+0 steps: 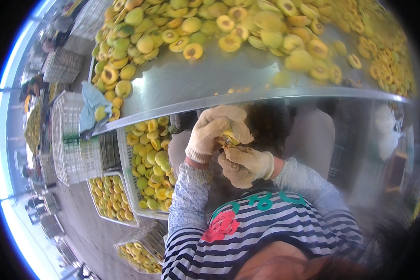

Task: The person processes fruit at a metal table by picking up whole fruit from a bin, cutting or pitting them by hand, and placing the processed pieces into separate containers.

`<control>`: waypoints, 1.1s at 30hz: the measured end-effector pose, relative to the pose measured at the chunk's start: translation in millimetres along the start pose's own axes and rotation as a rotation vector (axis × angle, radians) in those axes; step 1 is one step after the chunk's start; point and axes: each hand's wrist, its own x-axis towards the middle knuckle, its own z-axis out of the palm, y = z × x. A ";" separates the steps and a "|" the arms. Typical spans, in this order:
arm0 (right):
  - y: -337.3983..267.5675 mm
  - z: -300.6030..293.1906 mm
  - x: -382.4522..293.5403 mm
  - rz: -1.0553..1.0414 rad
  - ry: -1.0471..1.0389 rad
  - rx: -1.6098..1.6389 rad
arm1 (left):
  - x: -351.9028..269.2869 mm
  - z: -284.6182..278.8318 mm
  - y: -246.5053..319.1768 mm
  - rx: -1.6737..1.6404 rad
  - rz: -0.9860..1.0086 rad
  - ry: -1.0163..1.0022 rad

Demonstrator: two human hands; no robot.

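Note:
My left hand [217,127], in a stained cream knit glove, is curled around a yellow peach piece [232,137] in front of my lap. Just below it, my right hand [246,166], gloved likewise, is closed with its fingertips against the fruit. A small shiny metal tool [226,139] shows between the two hands; most of it is hidden, and it appears to be in the right hand's grip. Beyond them runs the raised rim of a steel table [210,103], heaped with peach halves [227,22], several showing brown pit hollows.
A white plastic crate [127,175] of peach halves stands at my left, with another filled crate [131,224] beside it. An upright white crate [64,136] and a blue cloth [92,101] are at the table's left corner. People work farther off at the left.

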 end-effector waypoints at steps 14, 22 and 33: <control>8.0 -29.8 5.4 0.080 -0.245 0.674 | -19.5 -16.5 0.4 0.887 0.533 0.719; -14.8 -15.0 32.5 -0.085 0.199 0.763 | -219.4 -180.7 -84.1 2.016 -0.269 1.417; -2.3 -20.8 10.7 -0.033 0.270 0.274 | 92.7 -86.0 70.9 1.629 0.152 0.818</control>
